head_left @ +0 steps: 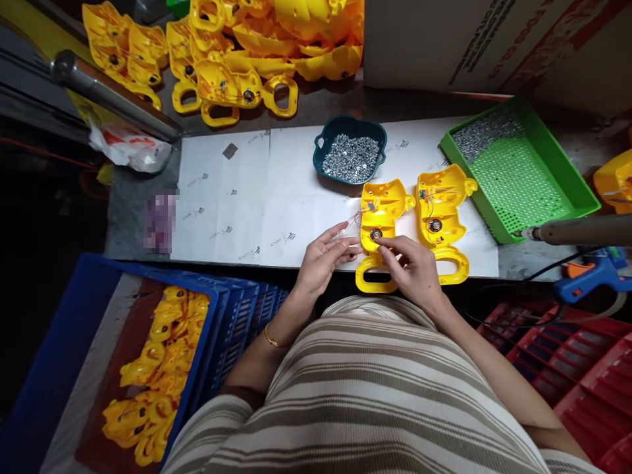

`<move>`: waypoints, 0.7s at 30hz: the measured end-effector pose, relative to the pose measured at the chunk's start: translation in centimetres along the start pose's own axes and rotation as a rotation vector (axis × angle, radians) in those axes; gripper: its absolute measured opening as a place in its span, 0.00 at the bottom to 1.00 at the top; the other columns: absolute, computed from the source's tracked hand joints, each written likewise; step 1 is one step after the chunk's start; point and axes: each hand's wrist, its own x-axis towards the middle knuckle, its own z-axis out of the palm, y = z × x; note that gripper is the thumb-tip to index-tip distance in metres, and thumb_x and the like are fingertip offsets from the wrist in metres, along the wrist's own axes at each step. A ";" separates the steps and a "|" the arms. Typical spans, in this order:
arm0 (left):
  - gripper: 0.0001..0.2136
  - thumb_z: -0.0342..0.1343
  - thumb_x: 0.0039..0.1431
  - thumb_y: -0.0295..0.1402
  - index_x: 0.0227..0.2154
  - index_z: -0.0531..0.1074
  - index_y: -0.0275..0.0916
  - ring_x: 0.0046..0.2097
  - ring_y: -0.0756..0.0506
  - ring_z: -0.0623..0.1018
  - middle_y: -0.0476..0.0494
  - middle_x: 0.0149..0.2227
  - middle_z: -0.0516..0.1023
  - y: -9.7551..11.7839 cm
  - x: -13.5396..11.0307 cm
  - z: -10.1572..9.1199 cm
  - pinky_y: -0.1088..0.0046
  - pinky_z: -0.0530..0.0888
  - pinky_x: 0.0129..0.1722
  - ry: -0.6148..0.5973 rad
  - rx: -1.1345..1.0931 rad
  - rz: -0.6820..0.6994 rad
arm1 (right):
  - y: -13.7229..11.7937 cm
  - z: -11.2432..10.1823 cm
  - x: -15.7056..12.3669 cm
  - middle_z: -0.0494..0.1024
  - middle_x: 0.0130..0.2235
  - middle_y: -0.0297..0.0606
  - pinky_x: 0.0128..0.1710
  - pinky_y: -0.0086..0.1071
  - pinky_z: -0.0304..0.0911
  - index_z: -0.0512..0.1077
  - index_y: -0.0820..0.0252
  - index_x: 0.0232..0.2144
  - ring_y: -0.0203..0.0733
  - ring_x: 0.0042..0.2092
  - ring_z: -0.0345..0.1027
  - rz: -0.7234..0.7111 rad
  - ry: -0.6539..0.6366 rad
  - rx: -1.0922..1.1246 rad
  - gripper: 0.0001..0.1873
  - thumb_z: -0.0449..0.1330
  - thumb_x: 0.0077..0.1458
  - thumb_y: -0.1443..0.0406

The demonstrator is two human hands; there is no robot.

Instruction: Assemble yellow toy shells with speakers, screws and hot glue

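A yellow plastic toy shell half (388, 196) with a loop handle lies open in front of me, its hollow side up. Inside sits a small round speaker (376, 235), and thin wires (351, 220) trail out over the left edge. My right hand (412, 268) is curled, with thumb and forefinger at the speaker's rim. To the left of the shell, my left hand (323, 258) has its fingers stretched out, close to the wires and the shell's side. A second yellow shell half (442, 201), also with a speaker and wires, lies just to the right.
A dark green bowl (320, 164) of small screws stands behind the shells. Right of them is a green basket (567, 191) with more screws, and a blue glue gun (590, 280). Yellow shells (227, 85) are piled at the back; a blue crate (207, 316) holds others.
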 end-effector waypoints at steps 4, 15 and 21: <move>0.22 0.66 0.52 0.31 0.50 0.70 0.36 0.38 0.47 0.82 0.42 0.40 0.82 -0.3 0.0 1.1 0.72 0.79 0.39 -0.028 -0.068 -0.036 | -0.9 0.5 -0.5 0.76 0.37 0.39 0.26 0.27 0.65 0.76 0.57 0.41 0.35 0.32 0.71 -0.062 0.000 0.014 0.10 0.57 0.60 0.61; 0.30 0.61 0.59 0.36 0.63 0.59 0.39 0.48 0.44 0.81 0.41 0.43 0.82 -1.4 -0.6 2.8 0.68 0.77 0.50 -0.095 0.229 0.184 | 0.1 1.1 -0.3 0.75 0.33 0.39 0.25 0.28 0.60 0.77 0.57 0.38 0.36 0.31 0.69 -0.109 0.015 -0.292 0.10 0.56 0.62 0.61; 0.27 0.53 0.64 0.29 0.65 0.56 0.45 0.58 0.43 0.74 0.42 0.57 0.74 -1.4 -0.3 3.2 0.68 0.76 0.54 -0.144 0.452 0.391 | 0.8 1.1 0.2 0.76 0.34 0.39 0.28 0.28 0.66 0.76 0.58 0.45 0.38 0.34 0.72 -0.019 -0.032 -0.089 0.13 0.60 0.59 0.63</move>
